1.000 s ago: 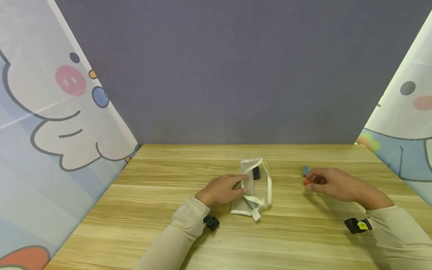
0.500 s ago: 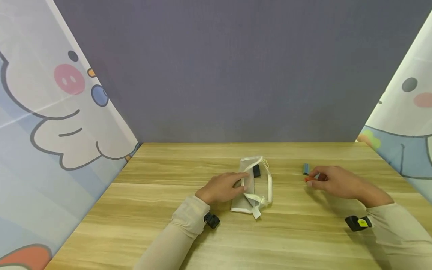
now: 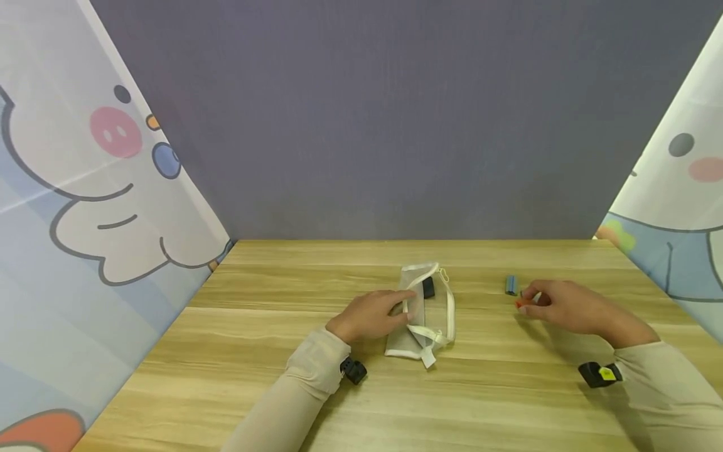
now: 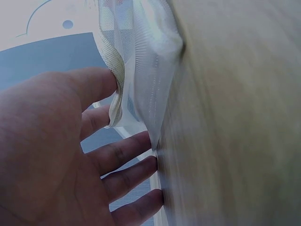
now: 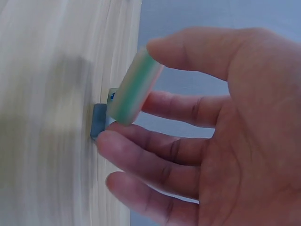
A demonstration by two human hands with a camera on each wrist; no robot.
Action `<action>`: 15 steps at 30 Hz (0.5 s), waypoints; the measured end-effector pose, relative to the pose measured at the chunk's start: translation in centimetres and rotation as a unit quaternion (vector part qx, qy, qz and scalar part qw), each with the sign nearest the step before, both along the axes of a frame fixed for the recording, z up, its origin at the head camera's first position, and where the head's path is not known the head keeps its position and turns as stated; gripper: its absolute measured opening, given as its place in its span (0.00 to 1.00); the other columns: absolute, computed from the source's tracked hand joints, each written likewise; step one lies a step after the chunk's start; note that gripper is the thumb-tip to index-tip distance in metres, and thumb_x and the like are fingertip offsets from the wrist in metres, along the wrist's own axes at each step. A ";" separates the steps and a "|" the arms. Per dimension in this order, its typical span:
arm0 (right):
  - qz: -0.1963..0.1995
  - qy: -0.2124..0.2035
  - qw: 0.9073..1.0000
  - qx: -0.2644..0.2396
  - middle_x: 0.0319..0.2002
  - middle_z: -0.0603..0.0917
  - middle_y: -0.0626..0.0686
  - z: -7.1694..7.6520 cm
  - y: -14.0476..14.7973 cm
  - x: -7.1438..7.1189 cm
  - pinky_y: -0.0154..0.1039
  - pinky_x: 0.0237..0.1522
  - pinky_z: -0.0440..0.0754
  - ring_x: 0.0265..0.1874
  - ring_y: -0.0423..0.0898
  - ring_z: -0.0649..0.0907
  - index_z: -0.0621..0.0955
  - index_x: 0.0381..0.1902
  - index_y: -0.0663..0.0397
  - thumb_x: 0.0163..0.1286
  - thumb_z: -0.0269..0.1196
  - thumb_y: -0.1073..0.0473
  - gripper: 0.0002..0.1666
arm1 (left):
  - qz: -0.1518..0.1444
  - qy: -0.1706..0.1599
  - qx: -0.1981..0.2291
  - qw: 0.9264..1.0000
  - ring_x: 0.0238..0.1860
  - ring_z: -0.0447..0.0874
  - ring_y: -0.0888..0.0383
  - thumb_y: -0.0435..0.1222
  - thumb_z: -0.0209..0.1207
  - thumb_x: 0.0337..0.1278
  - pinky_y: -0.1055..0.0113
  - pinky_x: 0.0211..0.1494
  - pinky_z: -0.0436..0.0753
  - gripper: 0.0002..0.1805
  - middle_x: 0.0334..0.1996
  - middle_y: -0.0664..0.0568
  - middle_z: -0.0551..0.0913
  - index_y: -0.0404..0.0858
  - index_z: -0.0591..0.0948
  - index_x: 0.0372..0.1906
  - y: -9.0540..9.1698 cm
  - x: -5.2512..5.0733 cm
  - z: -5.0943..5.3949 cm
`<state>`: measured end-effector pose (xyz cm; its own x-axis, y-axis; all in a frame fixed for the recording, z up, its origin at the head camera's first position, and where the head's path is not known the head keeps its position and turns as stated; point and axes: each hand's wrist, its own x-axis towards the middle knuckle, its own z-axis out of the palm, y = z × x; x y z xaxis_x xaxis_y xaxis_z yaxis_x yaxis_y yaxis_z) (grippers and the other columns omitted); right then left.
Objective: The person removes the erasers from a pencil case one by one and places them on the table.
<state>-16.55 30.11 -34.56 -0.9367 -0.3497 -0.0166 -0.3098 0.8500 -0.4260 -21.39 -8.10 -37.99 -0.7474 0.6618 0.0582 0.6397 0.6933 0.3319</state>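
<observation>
My left hand [image 3: 369, 316] pinches the pale zipped edge of a white mesh zip pouch [image 3: 450, 317] between thumb and index finger, its other fingers spread. The pouch lies unzipped on the table, with a small black block [image 3: 428, 287] inside. To the right, my right hand [image 3: 565, 306] holds a small striped eraser [image 5: 134, 87] a little above the table. Green, white and reddish bands show in the right wrist view; only its orange-red side is visible from the head. Just beyond those fingertips a blue-grey block [image 3: 511, 285] lies on the table.
The wood-grain table [image 3: 271, 289] ends at a grey upright panel [image 3: 384, 125] at the back. Printed cartoon sheets [image 3: 141, 238] stand along both sides. Each wrist wears a black strapped device [image 3: 354, 370].
My right hand has shifted slightly right with the eraser, away from the blue-grey block. The left hand and the pouch stay where they were.
</observation>
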 end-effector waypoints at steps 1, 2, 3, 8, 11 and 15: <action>-0.005 -0.006 1.000 0.002 0.37 0.85 0.43 0.0 0.1 0.0 0.38 0.32 0.77 0.34 0.40 0.81 0.83 0.45 0.51 0.71 0.65 0.46 0.15 | 0.000 -0.001 0.000 1.000 0.68 0.72 0.55 0.53 0.50 0.74 0.49 0.62 0.76 0.28 0.68 0.56 0.74 0.57 0.69 0.74 0.0 0.0 0.0; -0.001 -0.009 1.000 0.001 0.37 0.85 0.44 -0.1 0.1 -0.1 0.38 0.32 0.76 0.34 0.40 0.80 0.83 0.44 0.52 0.71 0.65 0.47 0.15 | 0.001 0.000 0.000 1.000 0.68 0.72 0.55 0.53 0.50 0.74 0.49 0.62 0.76 0.28 0.68 0.56 0.74 0.57 0.69 0.74 0.0 0.0 -0.1; -0.002 -0.011 1.000 0.002 0.36 0.84 0.44 -0.1 0.2 -0.1 0.38 0.32 0.76 0.33 0.40 0.80 0.82 0.43 0.52 0.71 0.65 0.47 0.14 | 0.001 0.001 0.001 1.000 0.68 0.72 0.55 0.53 0.50 0.74 0.49 0.62 0.76 0.28 0.68 0.56 0.74 0.57 0.69 0.74 0.0 0.0 -0.1; 0.014 -0.024 1.000 -0.004 0.36 0.85 0.44 -0.2 0.3 -0.2 0.36 0.29 0.74 0.31 0.39 0.79 0.81 0.43 0.54 0.69 0.67 0.50 0.14 | 0.001 0.006 0.002 1.000 0.67 0.72 0.55 0.52 0.50 0.74 0.49 0.61 0.76 0.27 0.68 0.55 0.74 0.57 0.69 0.74 0.1 -0.1 -0.1; 0.023 -0.039 0.999 -0.013 0.36 0.84 0.44 -0.4 0.4 -0.2 0.35 0.29 0.73 0.29 0.38 0.77 0.81 0.43 0.54 0.68 0.68 0.53 0.12 | 0.001 0.003 0.002 1.000 0.67 0.72 0.54 0.53 0.50 0.74 0.49 0.62 0.75 0.27 0.68 0.55 0.74 0.57 0.69 0.74 0.1 0.0 -0.1; 0.038 -0.043 0.998 -0.021 0.35 0.83 0.45 -0.7 0.6 -0.1 0.35 0.28 0.72 0.28 0.36 0.76 0.80 0.43 0.55 0.68 0.67 0.57 0.10 | 0.000 0.002 0.003 1.000 0.67 0.72 0.54 0.53 0.50 0.74 0.49 0.62 0.75 0.27 0.68 0.55 0.74 0.58 0.69 0.74 0.2 0.0 -0.1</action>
<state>-16.69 30.70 -35.27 -0.9035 -0.4212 -0.0790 -0.3335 0.8068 -0.4877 -21.38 -7.95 -38.09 -0.7472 0.6615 0.0640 0.6408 0.6916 0.3334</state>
